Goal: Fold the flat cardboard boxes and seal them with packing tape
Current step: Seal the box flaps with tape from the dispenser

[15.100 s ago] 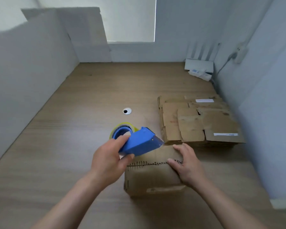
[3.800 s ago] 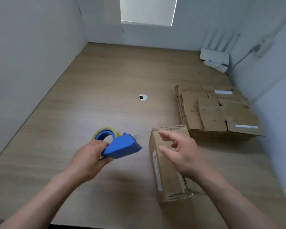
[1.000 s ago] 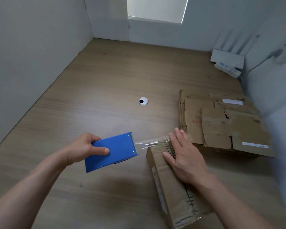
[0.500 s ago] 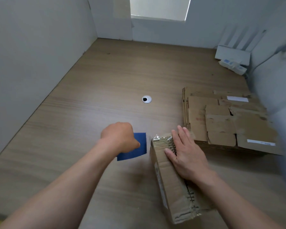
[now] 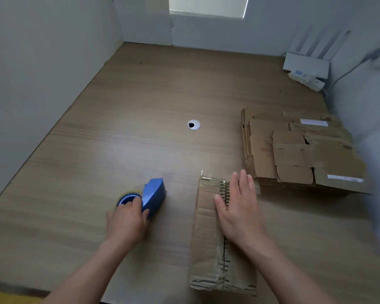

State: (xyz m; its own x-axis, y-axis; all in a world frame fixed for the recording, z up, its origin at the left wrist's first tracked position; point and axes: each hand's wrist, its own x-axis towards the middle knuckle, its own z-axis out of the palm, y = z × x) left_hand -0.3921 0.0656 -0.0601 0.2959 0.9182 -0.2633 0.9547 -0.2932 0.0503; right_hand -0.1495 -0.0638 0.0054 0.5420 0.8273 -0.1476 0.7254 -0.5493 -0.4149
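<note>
On box (image 5: pixel 206 227), flat right hand (image 5: pixel 239 213)

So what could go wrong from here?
1. A loose tape tail sticks up at the far end of the box. If it is not pressed down, it may curl or lift the seal.
2. The box's near end lies close to the front edge of the table. A pull from the right hand, flat on top, might slide it off while the left hand is busy gripping the tape dispenser.
</note>
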